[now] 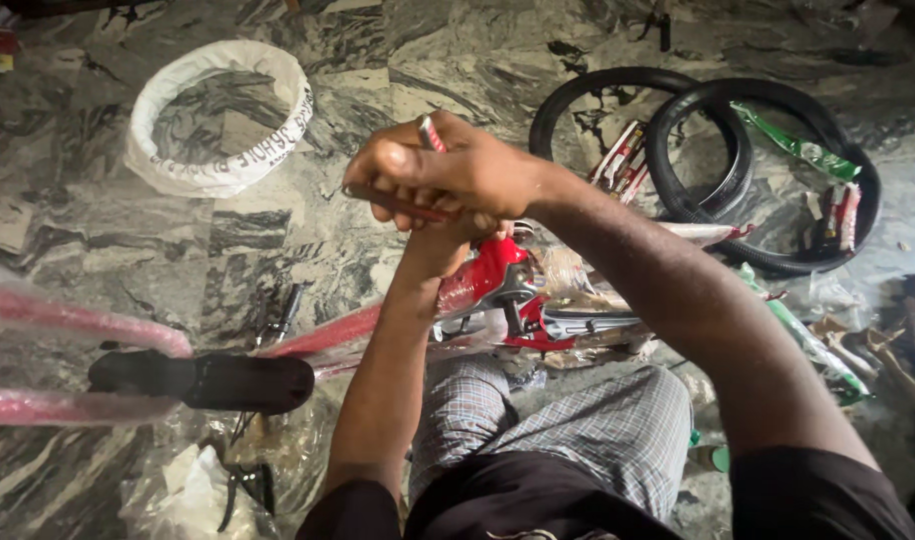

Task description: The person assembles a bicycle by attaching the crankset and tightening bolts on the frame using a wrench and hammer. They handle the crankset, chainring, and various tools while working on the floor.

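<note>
Head view, right hand (448, 170) gripping tool (403, 203), white-wrapped tyre (218, 115)

Glossy plastic-wrapped red frame (483, 275), polished marble floor (98, 220)

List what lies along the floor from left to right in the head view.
White wrapped tyre ring → black bicycle saddle → right hand gripping a thin red-handled tool → red plastic-wrapped bicycle frame → two overlapping black rubber tyres → green plastic packet.
</note>
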